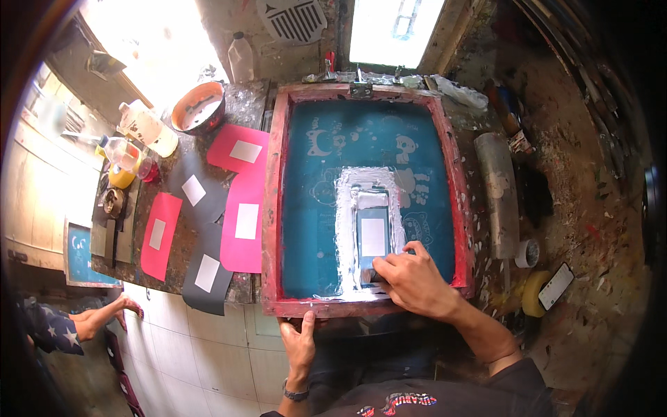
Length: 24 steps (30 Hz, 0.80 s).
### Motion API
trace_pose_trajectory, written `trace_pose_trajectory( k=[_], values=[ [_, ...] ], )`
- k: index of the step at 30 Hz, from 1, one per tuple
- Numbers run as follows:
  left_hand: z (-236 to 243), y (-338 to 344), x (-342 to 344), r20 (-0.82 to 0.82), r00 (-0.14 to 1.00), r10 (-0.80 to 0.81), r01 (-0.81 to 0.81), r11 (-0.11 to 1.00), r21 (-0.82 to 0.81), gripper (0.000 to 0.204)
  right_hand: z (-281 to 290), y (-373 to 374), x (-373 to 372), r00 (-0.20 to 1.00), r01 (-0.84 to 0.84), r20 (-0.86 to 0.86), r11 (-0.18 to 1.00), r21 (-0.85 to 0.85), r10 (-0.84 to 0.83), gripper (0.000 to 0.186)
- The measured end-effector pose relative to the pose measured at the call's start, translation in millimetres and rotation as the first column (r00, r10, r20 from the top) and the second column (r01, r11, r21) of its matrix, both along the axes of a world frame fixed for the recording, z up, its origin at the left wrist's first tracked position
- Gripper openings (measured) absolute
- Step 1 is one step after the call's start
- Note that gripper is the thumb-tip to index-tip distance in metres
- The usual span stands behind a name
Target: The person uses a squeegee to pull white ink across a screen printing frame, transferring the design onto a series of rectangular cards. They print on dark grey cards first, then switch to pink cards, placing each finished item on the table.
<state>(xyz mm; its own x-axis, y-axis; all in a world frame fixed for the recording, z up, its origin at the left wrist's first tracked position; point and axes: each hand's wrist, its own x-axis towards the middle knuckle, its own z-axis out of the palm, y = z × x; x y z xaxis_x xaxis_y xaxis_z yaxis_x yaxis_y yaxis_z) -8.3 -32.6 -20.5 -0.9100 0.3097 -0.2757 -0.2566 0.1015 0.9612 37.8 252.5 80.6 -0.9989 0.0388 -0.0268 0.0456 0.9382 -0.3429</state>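
Observation:
A screen-printing frame point(276, 181) with red-stained wooden sides holds teal mesh marked with pale cartoon shapes. Thick white ink point(346, 229) forms an upright band around a pale rectangle point(373, 237) low in its middle. My right hand point(417, 285) is on the screen at the lower end of the inked area, fingers closed on a small dark tool, probably a squeegee point(369, 276), mostly hidden by my fingers. My left hand point(297, 340) grips the near bottom edge of the frame, thumb up against the wood and fingers underneath.
Pink sheets point(236, 174) and dark sheets point(195, 208) with white rectangles lie left, near bottles point(146, 128) and an orange bowl point(198, 90). Right are a clear cylinder point(497, 194), tape point(528, 253) and a phone point(556, 286). Another person's legs point(62, 326) show at lower left.

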Motion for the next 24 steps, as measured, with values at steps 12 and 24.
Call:
trace_pose_trajectory(
  k=[12,24],
  values=[
    [4.3,2.2,-1.9,0.062,0.998,0.002,-0.002,1.000,0.005,0.049,-4.4,8.0,-28.0,0.995,0.097,-0.044,0.994,0.058,-0.094,0.014],
    [100.1,18.8,-12.5,-0.282,0.959,0.025,0.053,0.962,0.267,0.061,73.8,-52.3,37.4,0.715,0.386,-0.688,0.892,0.237,-0.126,0.039]
  ],
)
